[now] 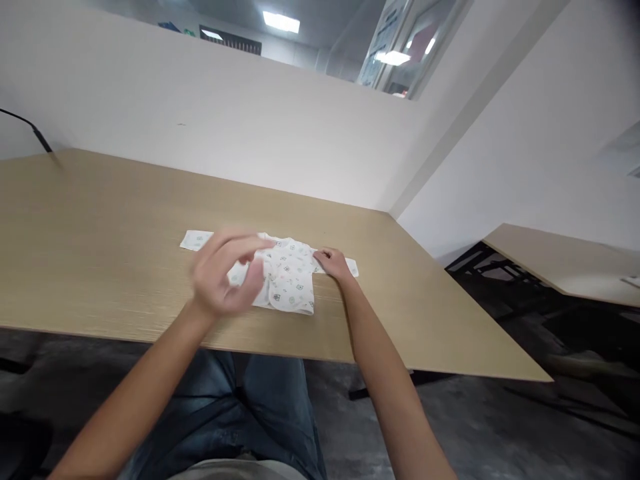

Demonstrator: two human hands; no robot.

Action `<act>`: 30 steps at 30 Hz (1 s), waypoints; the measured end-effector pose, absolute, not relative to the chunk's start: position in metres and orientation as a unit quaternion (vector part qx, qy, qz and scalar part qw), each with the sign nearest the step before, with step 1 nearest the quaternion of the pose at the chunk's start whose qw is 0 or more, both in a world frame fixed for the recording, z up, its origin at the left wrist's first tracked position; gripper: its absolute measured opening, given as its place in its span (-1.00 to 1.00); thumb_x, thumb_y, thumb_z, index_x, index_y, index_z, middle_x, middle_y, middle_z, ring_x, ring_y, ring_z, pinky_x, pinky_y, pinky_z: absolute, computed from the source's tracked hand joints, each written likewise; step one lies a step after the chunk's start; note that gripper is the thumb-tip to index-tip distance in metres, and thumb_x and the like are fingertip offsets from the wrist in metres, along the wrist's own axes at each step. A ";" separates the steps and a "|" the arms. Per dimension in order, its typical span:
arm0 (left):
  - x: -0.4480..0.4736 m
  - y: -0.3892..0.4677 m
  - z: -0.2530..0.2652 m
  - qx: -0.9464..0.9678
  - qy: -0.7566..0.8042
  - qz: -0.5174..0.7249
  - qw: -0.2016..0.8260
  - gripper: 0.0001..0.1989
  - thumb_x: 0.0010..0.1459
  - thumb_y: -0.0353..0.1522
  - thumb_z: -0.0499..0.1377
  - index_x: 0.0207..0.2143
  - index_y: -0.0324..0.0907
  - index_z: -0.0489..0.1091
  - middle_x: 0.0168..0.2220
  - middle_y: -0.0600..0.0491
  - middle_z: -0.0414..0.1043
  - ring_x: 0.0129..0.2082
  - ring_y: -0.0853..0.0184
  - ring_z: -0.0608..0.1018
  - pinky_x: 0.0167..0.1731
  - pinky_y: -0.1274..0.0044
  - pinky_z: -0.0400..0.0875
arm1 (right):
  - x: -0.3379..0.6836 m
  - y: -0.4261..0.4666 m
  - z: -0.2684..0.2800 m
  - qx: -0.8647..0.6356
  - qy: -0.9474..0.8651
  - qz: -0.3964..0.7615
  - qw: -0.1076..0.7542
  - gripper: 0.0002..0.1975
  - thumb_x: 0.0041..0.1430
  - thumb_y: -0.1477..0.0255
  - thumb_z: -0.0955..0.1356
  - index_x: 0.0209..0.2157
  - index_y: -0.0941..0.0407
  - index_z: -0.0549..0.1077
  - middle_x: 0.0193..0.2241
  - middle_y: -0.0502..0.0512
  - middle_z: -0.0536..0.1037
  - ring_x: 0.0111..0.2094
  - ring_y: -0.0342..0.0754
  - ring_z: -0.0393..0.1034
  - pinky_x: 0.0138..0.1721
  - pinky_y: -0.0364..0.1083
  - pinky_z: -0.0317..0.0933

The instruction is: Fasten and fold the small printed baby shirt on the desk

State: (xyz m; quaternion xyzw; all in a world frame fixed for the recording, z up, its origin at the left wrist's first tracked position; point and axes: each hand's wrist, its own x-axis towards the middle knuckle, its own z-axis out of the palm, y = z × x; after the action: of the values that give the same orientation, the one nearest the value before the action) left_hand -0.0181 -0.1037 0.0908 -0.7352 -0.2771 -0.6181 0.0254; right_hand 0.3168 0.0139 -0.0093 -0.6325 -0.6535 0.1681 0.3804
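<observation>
A small white baby shirt (pixel 293 280) with tiny printed animal figures lies spread on the table, its sleeves stretched out to both sides. My left hand (pixel 227 270), smeared by motion, is raised over the shirt's left part and hides some of it. Its thumb and fingers are curved and apart, with nothing seen between them. On the right sleeve, near the shoulder, rests my right hand (pixel 333 261). Its thumb points left, and its fingers lie on the cloth; the fingertips are partly hidden.
The light wooden table (pixel 120 267) is bounded by a white partition (pixel 250 127) at the back and right. A black cable (pixel 43 140) comes in at the far left. Another table (pixel 565 260) stands beyond the partition on the right.
</observation>
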 end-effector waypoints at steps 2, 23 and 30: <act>-0.018 -0.059 0.085 -0.765 -0.321 -0.558 -0.002 -0.78 0.33 -0.28 0.11 -0.08 -0.11 0.50 -0.27 0.06 0.51 -0.36 0.38 0.51 -0.27 0.50 0.47 | 0.316 0.017 -0.006 -0.653 -0.635 0.157 0.382 -0.71 0.04 0.20 0.33 -0.52 0.14 0.51 -0.46 0.06 0.55 -0.36 -0.02 0.38 -0.30 -0.10 0.15; -0.087 0.063 0.001 -0.762 -0.577 -0.271 -0.112 -0.70 0.20 -0.25 0.14 -0.10 -0.04 0.60 0.04 -0.05 0.50 0.15 0.07 0.42 0.17 0.19 0.25 | 0.313 0.022 -0.015 -0.664 -0.630 0.097 0.392 -0.69 0.04 0.17 0.28 -0.57 0.10 0.40 -0.56 0.02 0.44 -0.45 -0.05 0.27 -0.36 -0.10 0.08; -0.088 0.067 -0.003 -0.763 -0.571 -0.280 -0.119 -0.70 0.20 -0.24 0.14 -0.11 -0.01 0.61 0.04 -0.02 0.53 0.14 0.10 0.43 0.17 0.24 0.26 | 0.312 0.022 -0.015 -0.647 -0.652 0.097 0.384 -0.69 0.07 0.17 0.27 -0.58 0.08 0.40 -0.57 0.01 0.43 -0.45 -0.04 0.29 -0.36 -0.10 0.09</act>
State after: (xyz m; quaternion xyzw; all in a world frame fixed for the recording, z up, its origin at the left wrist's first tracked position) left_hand -0.0883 0.0671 -0.0033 -0.7628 -0.5707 -0.2796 -0.1189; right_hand 0.3119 0.0223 -0.0146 -0.6469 -0.6519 0.0966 0.3837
